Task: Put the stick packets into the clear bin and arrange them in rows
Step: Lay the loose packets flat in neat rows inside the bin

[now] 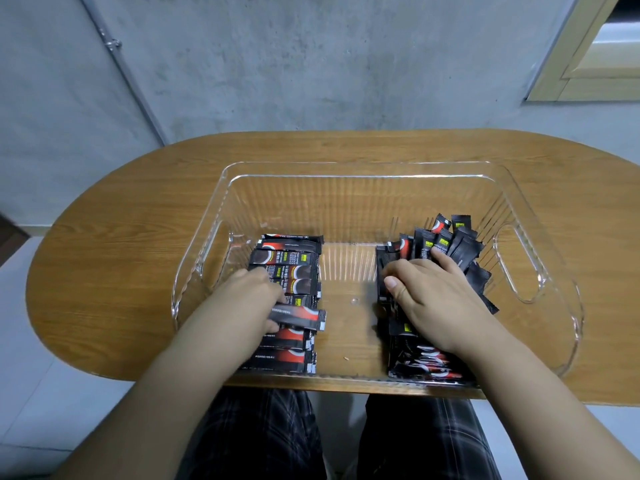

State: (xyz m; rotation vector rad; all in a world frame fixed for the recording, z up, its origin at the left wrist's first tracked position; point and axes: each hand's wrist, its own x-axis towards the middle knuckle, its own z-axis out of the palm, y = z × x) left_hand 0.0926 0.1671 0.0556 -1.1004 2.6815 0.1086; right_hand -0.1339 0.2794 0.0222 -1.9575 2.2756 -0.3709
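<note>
A clear bin stands on the wooden table. Black and red stick packets lie crosswise in a neat row along its left side. A looser pile of packets fills the right side, some standing tilted against the wall. My left hand rests on the left row and pinches one stick packet lying across the row. My right hand lies flat on the right pile, fingers closed over several packets. The strip of bin floor between both groups is bare.
The oval wooden table reaches close to a grey concrete wall. A window frame sits at the upper right. My legs in plaid trousers are below the table's near edge. A small crumb lies on the bin floor.
</note>
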